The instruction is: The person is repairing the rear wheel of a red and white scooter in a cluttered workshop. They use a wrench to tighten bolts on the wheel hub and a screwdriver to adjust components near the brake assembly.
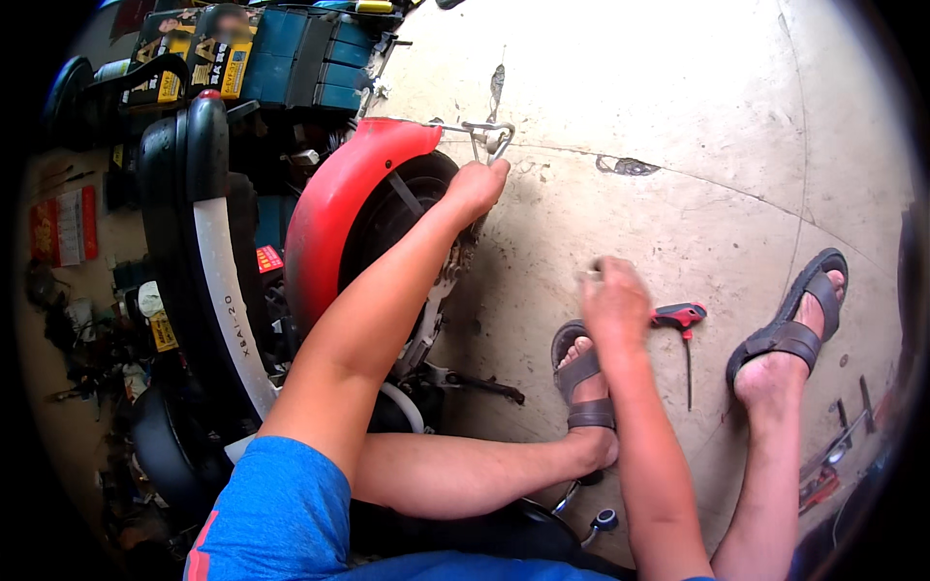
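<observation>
My left hand (475, 194) reaches forward past a red fender (325, 218) that covers a dark wheel (383, 228). Its fingers are closed on a bent metal bracket (504, 137), roughly triangular, at the fender's far end. The grip partly hides the bracket's lower part. My right hand (620, 300) hovers over the floor near my sandal, smeared by motion, so its fingers are unclear. Beside it on the floor lies a T-handle hex key (683, 316) with a red and black grip and a dark shaft.
The scooter's black and silver body (218, 261) stands along my left. Boxes (291, 58) are stacked at the far left, with cluttered parts below. My sandalled feet (586, 387) rest on the pale, cracked floor (697, 116). Several tools (833, 450) lie at the right edge.
</observation>
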Demonstrator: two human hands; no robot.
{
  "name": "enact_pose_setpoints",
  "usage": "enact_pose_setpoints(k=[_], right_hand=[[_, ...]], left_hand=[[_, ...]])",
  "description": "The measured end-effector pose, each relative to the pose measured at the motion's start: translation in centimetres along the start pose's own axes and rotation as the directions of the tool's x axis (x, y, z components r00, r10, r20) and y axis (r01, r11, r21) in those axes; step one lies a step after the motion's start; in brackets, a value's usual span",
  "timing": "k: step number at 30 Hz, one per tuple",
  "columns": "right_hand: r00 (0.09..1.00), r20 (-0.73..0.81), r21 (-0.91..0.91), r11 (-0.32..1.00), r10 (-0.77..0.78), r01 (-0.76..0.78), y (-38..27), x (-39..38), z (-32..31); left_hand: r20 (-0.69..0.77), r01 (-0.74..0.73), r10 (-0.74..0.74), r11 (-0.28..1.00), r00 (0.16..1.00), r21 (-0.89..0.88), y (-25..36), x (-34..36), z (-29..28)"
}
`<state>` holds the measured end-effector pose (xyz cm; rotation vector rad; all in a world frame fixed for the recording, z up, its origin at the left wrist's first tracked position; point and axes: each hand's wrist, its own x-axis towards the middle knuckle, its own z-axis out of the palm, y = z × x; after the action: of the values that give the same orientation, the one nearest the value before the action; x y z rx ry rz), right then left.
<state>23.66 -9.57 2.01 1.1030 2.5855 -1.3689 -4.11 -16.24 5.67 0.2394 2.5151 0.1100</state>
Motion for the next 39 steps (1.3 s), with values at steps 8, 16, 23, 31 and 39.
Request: enact_pose_setpoints(k=[8, 16, 23, 31, 39], right_hand=[[0.993, 0.082, -0.495, 0.861, -0.084, 0.114, 7.8, -2.4, -6.0], [0.983, 0.176, -0.517, 0.845, -0.048, 0.134, 7.8, -3.3, -9.5], [0.996, -0.002, -0.411, 0.908, 0.091, -0.084, -1.0, -5.5, -19.0], [0.927, -0.29, -0.029, 0.966, 0.239, -0.258, -3.9, -8.2, -15.4], [0.964, -0.188, 0.548, 0.835, 0.189, -0.056, -5.4, -10.3, -9.1]], left_hand=[[0.05, 0.011, -0.008, 0.998, 0.999, -0.056, 0.5, -0.3, -0.5], [0.066, -0.02, 0.027, 0.993, 0.997, -0.116, -0.2, 0.7, 0.3], [-0.036, 0.057, -0.058, 0.998, 0.998, -0.027, 0.3, -0.8, -1.1], [-0.112, -0.403, 0.419, 0.905, 0.901, 0.137, 12.2, -16.7, -4.0], [-0.169, -0.207, 0.149, 0.886, 0.974, -0.416, 0.4, -19.0, 7.2]])
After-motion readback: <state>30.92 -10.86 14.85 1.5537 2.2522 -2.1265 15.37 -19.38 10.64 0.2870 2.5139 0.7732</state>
